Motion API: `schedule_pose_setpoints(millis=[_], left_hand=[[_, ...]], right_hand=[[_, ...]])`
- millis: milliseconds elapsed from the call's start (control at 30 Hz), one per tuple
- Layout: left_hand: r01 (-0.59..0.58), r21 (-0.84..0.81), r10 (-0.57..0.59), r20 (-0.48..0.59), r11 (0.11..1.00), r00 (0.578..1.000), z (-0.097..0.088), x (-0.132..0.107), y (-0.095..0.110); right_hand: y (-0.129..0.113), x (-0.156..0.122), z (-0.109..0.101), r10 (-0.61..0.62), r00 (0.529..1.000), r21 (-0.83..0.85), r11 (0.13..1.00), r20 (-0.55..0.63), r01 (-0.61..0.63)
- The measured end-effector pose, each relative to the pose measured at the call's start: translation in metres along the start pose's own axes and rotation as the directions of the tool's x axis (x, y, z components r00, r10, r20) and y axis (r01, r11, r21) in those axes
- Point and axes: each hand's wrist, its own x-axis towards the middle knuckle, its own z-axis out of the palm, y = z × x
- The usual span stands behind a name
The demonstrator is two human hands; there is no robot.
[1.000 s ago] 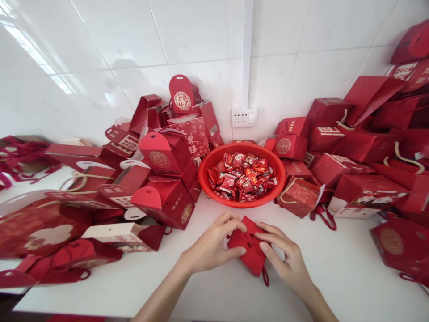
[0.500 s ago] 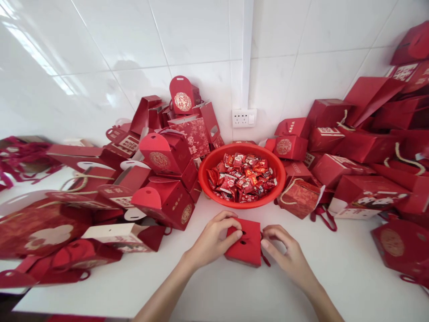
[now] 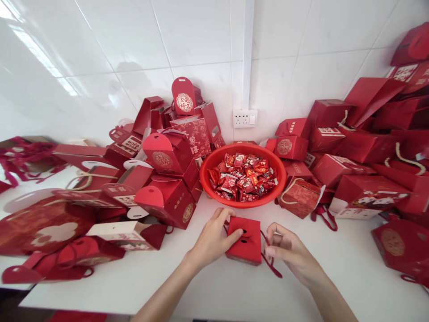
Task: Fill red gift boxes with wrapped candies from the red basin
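Open room is scarce: the white counter (image 3: 231,290) is bare only in a band across the lower middle of the frame, from its front edge at the lower left to the lower right. A heap of red gift boxes (image 3: 161,179) closes in that band on the left side, and another pile of red boxes and bags (image 3: 351,156) fills the right side up to the frame edge. Behind, at centre, a red basin (image 3: 205,181) full of wrapped candies (image 3: 243,176) stands against the tiled wall (image 3: 187,40), under a white wall socket (image 3: 245,118). In the clear band, just in front of the basin and apart from both heaps, a small red box (image 3: 246,243) lies flat on the counter, lower centre of the frame. The left hand (image 3: 211,241) grips it from the left, fingers curled over its far left corner and thumb pressed on top beside two small holes. The right hand (image 3: 291,252) lies just right of the box without touching it, fingers curled in, thumb and forefinger pinched on a thin red cord (image 3: 272,267) that runs from the box's right edge down across the counter.
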Motion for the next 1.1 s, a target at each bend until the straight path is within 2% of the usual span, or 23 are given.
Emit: schedule_pose_setpoints(millis=[67,167,233,333,467,600,700,800,933,1000,1100], left_hand=[[0.029,0.034,-0.029,0.014,0.999,0.999,-0.002,0.001,0.003],[0.072,0.045,-0.073,0.023,0.996,0.997,-0.001,0.002,0.006],[0.091,0.052,-0.091,-0.002,0.994,0.996,0.000,0.002,0.008],[0.077,0.040,-0.074,-0.061,0.996,0.995,-0.004,0.000,0.013],[-0.013,-0.187,0.002,-0.054,0.982,0.999,-0.029,-0.002,0.028],[-0.079,-0.480,0.106,0.028,0.874,0.994,-0.063,-0.003,0.050],[-0.066,-0.547,0.145,0.103,0.835,0.984,-0.074,-0.002,0.067],[-0.141,-0.470,0.196,0.070,0.872,0.978,-0.069,0.003,0.079],[-0.311,-0.207,0.285,-0.147,0.928,0.947,-0.056,0.012,0.084],[-0.329,-0.149,0.300,-0.190,0.933,0.935,-0.054,0.015,0.084],[-0.326,-0.138,0.297,-0.194,0.935,0.935,-0.053,0.016,0.084]], right_hand=[[-0.012,-0.004,-0.001,-0.023,0.999,-0.016,1.000,0.029,0.023],[-0.035,-0.010,-0.003,-0.158,0.986,-0.165,0.973,0.043,0.163],[-0.051,-0.015,-0.003,-0.256,0.963,-0.323,0.907,0.082,0.269],[-0.070,-0.020,0.000,-0.298,0.942,-0.494,0.802,0.155,0.335],[-0.083,-0.016,0.006,-0.270,0.939,-0.564,0.750,0.213,0.344],[-0.092,-0.009,0.010,-0.222,0.948,-0.544,0.778,0.228,0.313],[-0.100,-0.005,0.014,-0.216,0.950,-0.553,0.775,0.225,0.307],[-0.108,-0.003,0.023,-0.203,0.947,-0.579,0.752,0.250,0.314],[-0.113,0.000,0.035,-0.181,0.937,-0.636,0.694,0.299,0.337],[-0.114,0.002,0.039,-0.205,0.928,-0.671,0.644,0.311,0.367],[-0.116,0.005,0.045,-0.270,0.906,-0.729,0.538,0.327,0.423]])
